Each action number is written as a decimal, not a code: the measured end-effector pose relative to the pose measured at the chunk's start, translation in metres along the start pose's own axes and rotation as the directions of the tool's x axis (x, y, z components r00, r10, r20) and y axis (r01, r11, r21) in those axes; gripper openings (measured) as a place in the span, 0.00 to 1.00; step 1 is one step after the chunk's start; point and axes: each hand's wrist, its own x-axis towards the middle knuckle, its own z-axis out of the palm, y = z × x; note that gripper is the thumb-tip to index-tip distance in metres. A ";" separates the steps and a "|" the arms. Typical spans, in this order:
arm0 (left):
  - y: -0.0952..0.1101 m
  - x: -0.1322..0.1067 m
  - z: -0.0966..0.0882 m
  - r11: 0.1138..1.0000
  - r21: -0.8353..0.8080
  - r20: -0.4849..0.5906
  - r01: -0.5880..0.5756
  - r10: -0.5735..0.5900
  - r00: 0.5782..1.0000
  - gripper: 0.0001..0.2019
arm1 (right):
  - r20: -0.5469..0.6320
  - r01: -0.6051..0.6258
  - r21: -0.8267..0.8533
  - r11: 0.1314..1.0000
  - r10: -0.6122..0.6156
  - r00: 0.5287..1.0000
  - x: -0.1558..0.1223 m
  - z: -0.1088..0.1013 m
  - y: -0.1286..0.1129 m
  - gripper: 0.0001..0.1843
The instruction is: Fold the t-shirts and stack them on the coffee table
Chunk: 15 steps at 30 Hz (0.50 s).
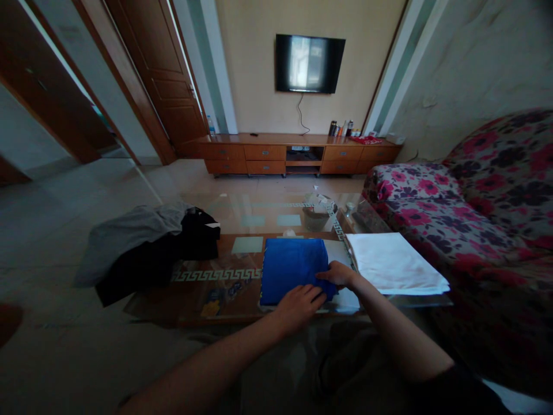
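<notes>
A folded blue cloth [291,262] lies near the front edge of the glass table; whether it is a garment I cannot tell. My left hand [301,306] rests on its near edge, fingers laid out over the fabric. On the right side my right hand [339,274] is closed on the cloth's edge, thumb on top and the other fingers partly hidden. Right of it sits a neatly folded white cloth [395,264]. Over the table's left end lies a loose heap of grey cloth [133,230] and black cloth [147,262].
The glass table [242,275] has a patterned border and things visible beneath it. Toward its far side are a bowl [315,220] and a small glass [349,208]. A flowered sofa [449,219] stands close on the right. A low cabinet [265,153] runs along the far wall.
</notes>
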 end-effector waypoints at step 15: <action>0.080 -0.054 0.040 0.971 -0.031 0.243 -0.237 0.237 0.941 0.08 | -0.279 -0.151 -0.140 0.978 0.107 0.954 -0.001 0.018 -0.015 0.28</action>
